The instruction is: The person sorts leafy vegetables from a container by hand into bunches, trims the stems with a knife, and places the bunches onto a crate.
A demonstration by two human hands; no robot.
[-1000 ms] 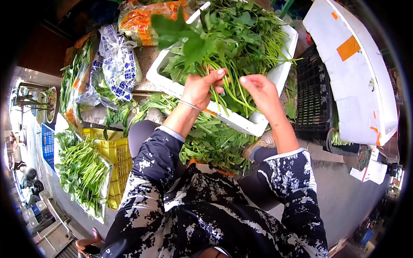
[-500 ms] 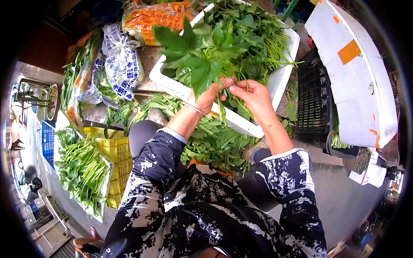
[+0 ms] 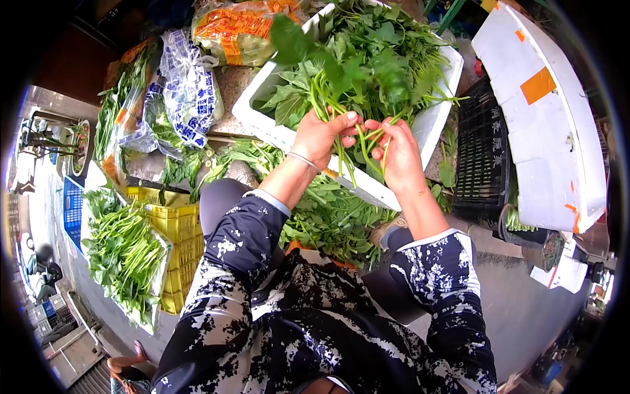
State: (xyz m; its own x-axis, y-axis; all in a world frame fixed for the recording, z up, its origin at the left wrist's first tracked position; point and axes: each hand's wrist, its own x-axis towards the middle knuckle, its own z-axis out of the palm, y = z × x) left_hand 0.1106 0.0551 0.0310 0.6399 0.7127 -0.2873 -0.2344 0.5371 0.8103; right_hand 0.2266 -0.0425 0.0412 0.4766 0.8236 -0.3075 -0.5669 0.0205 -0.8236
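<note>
Over the near edge of a white foam box (image 3: 262, 131) heaped with leafy greens (image 3: 367, 36), both my hands are close together. My left hand (image 3: 321, 139) is closed round several long green stems of leafy greens (image 3: 346, 164), whose tips hang below the fingers and whose leaves, smeared by motion, spread above. My right hand (image 3: 401, 156) pinches a few more stems just to the right, fingers curled round them. Between the two hands some stems cross, so I cannot tell which belong to which bunch. More loose greens (image 3: 338, 213) lie below the box between my feet.
Plastic bags of vegetables (image 3: 190, 92) lie at the upper left. A yellow crate (image 3: 177, 256) with greens (image 3: 125, 253) beside it stands at left. At right are a black crate (image 3: 482, 157) and a white foam panel (image 3: 545, 131). Another person's leg (image 3: 128, 364) shows at lower left.
My hands have moved slightly apart, and the right hand has turned and curled round stems. The leaves above have swung up and to the right, and the stems are more visible.
</note>
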